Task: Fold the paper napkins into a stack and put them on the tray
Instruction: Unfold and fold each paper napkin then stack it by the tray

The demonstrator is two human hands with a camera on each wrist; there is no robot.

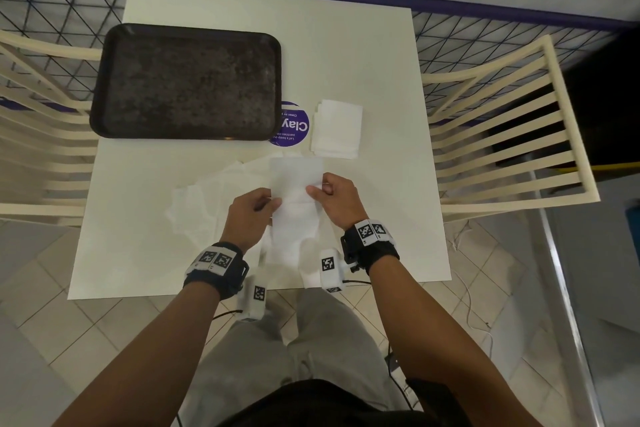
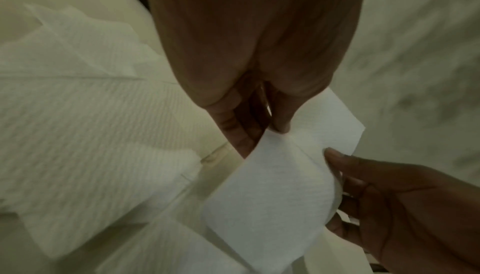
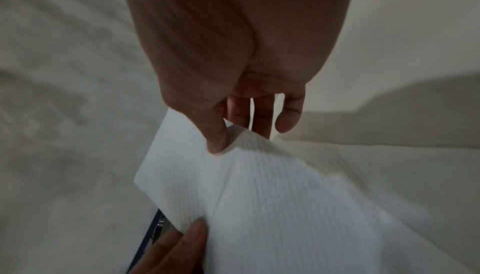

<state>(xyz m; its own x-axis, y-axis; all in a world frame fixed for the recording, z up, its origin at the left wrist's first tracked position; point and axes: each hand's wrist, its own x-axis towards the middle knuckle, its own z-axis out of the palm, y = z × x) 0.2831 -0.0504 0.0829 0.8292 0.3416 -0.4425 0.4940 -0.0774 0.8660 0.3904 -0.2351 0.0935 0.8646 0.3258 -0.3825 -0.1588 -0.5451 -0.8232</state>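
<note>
1. head view: the left hand (image 1: 251, 215) and right hand (image 1: 334, 196) each pinch a side edge of one paper napkin (image 1: 294, 184), lifted just above the white bench (image 1: 381, 184). the napkin's long axis runs away from the person, its far end pointing toward the purple sticker (image 1: 292, 123). a stack of folded napkins (image 1: 337, 128) lies just right of that sticker; loose unfolded napkins (image 1: 207, 198) lie to the left of the hands. the dark tray (image 1: 187, 81) sits at far left, holding nothing.
2. left wrist view: the left hand (image 2: 246, 72) has thumb and fingers closed on the napkin (image 2: 272, 192) at its edge; the right hand's fingers (image 2: 389, 196) curl round the opposite edge. the sheet bows between them.
3. right wrist view: the right hand (image 3: 233, 72) pinches the napkin (image 3: 285, 206) near a corner, thumb on top; its other fingers hang loose. the picture is blurred.
4. judgement: a fold is under way. to do it well, i would bring the near end over to the far end, match the corners before pressing the crease, and keep both pinches light so the thin paper does not tear or skew.
</note>
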